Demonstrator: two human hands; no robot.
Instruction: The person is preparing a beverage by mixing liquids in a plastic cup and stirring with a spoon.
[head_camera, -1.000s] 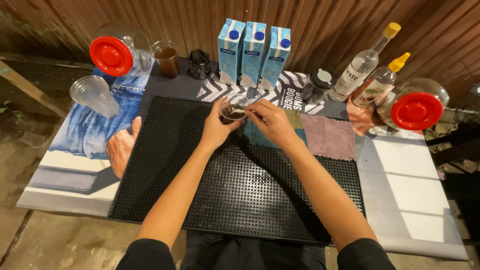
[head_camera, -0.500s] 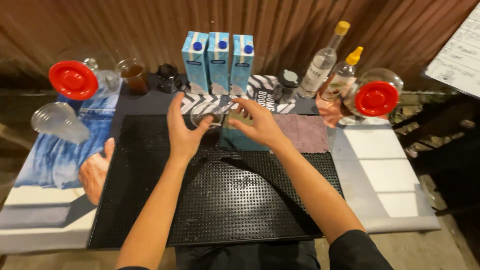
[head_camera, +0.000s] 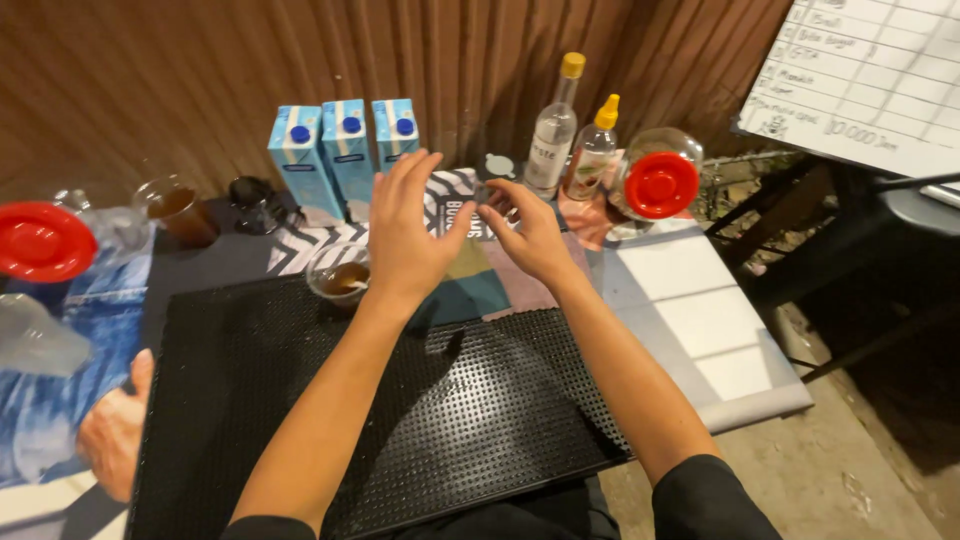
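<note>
Both hands are lifted above the back of the tabletop (head_camera: 740, 345), nothing held. Left hand (head_camera: 405, 235) is spread wide, fingers fanned, palm down, its grip empty; it hovers just beside and above the small clear cup (head_camera: 338, 274) with brown liquid, which stands at the back edge of the black studded bar mat (head_camera: 400, 410). Right hand (head_camera: 530, 235) is also open, fingers loosely curved, grip empty, held over the folded cloths (head_camera: 480, 290) and near the small dark jar (head_camera: 497, 170) with a pale lid.

Judged step: a reach toward the back row. Three blue cartons (head_camera: 345, 155) stand upright, touching side by side, behind the cup. Two clear bottles (head_camera: 570, 140) with yellow caps stand to the right, next to a tilted glass jar with a red lid (head_camera: 660, 183).

To be done well: the cup is best passed wide by the left wrist, since it is open-topped and partly filled. Any carton or bottle is best taken low on the body, lifted straight up, neighbours not brushed. The tilted jar looks easily rolled; it should be left untouched.
</note>
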